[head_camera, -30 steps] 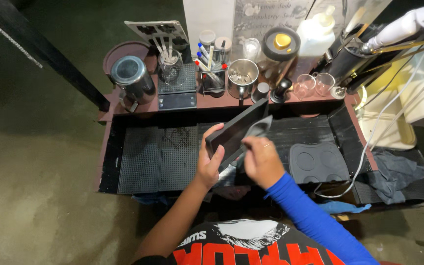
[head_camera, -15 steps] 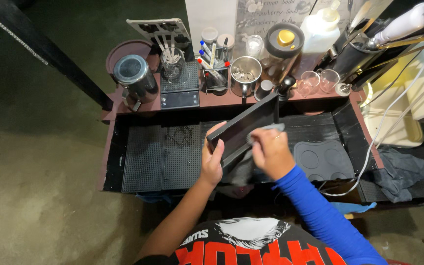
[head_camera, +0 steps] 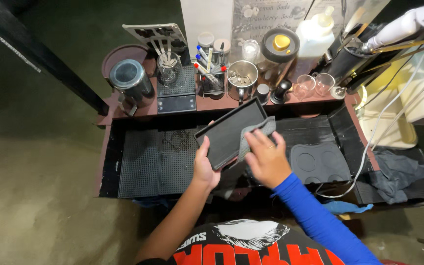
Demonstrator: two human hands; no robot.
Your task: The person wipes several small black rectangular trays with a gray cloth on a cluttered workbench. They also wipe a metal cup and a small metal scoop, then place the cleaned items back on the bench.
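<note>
Dark work counter [head_camera: 123,191] across mid frame, ribbed rubber mat [head_camera: 148,162] at left, moulded mat [head_camera: 320,164] at right, grey rag [head_camera: 393,174] at far right

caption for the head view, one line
Left hand tilts a black tray while right hand presses a grey cloth to it
</note>
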